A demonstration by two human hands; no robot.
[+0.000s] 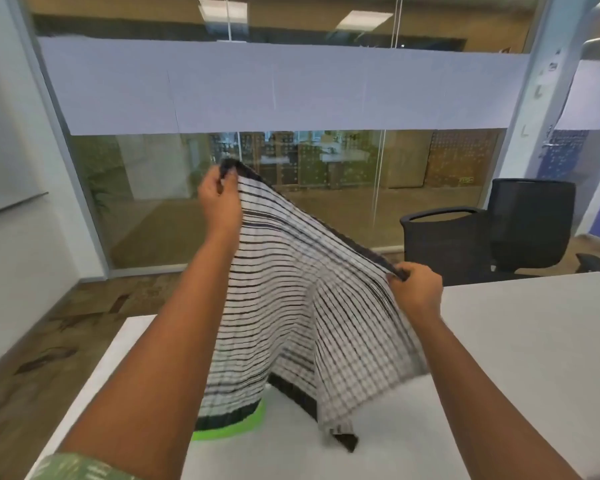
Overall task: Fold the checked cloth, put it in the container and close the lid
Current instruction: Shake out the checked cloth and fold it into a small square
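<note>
A white cloth with black checks and a dark border [291, 306] hangs spread in the air above the white table [520, 341]. My left hand [219, 202] pinches its upper left corner, held high. Lower down, my right hand [418, 289] pinches the other top corner. The cloth's bottom edge droops to the table and covers most of a bright green round thing [238, 426], perhaps the container or its lid; I cannot tell which.
Two black office chairs [482, 233] stand beyond the table's far right edge. A glass wall with a frosted band [274, 88] runs across the back. Wood-patterned floor [66, 341] lies to the table's left.
</note>
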